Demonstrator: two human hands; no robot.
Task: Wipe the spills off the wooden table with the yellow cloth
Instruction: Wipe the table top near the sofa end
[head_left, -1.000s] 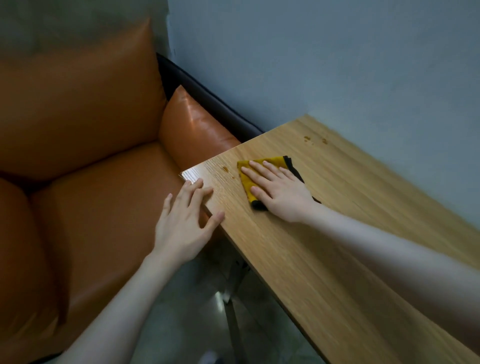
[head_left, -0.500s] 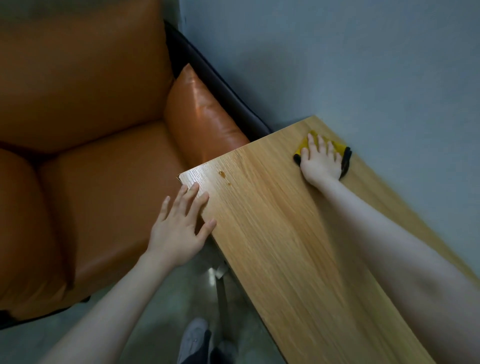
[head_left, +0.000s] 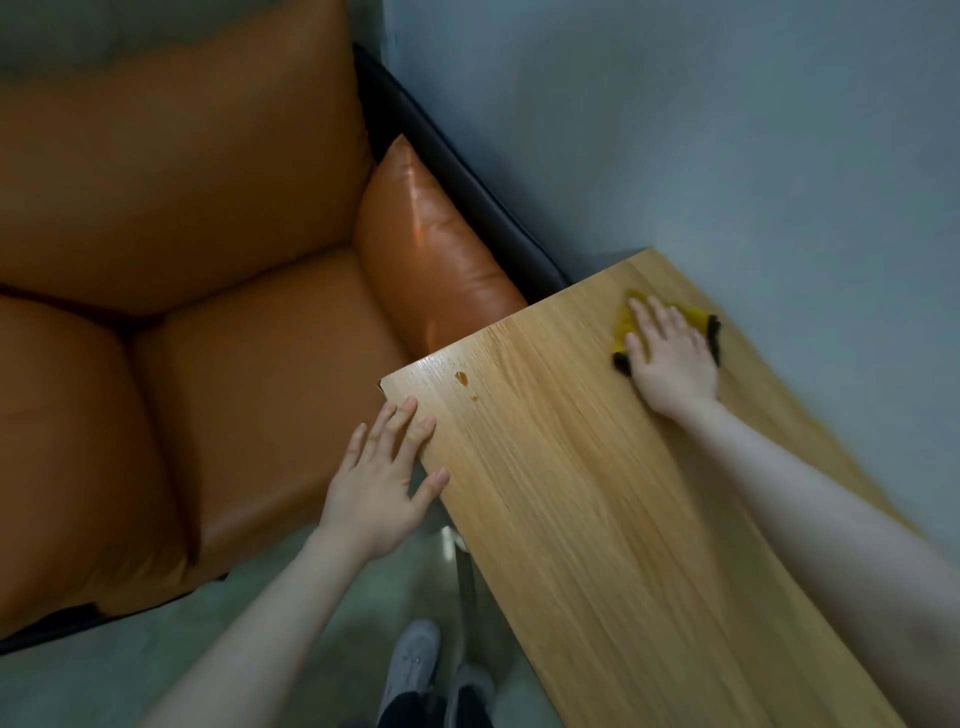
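Note:
The yellow cloth (head_left: 696, 315), dark on its underside, lies flat near the far corner of the wooden table (head_left: 597, 519), close to the wall. My right hand (head_left: 670, 358) presses on it with straight, spread fingers and hides most of it. A small brown spill (head_left: 461, 378) with a tiny droplet below it sits near the table's left corner. My left hand (head_left: 384, 478) rests open on the table's left edge, fingertips just short of that spill.
An orange leather sofa (head_left: 182, 312) with a cushion (head_left: 431, 254) stands against the table's left end. A grey-blue wall (head_left: 727, 130) runs along the table's far side. Below, my shoes (head_left: 415, 660) and a table leg (head_left: 465, 587) show on the floor.
My right hand slid the cloth from the middle-left of the table to the far corner by the wall, over the spots that showed there. The left hand stayed on the table's edge.

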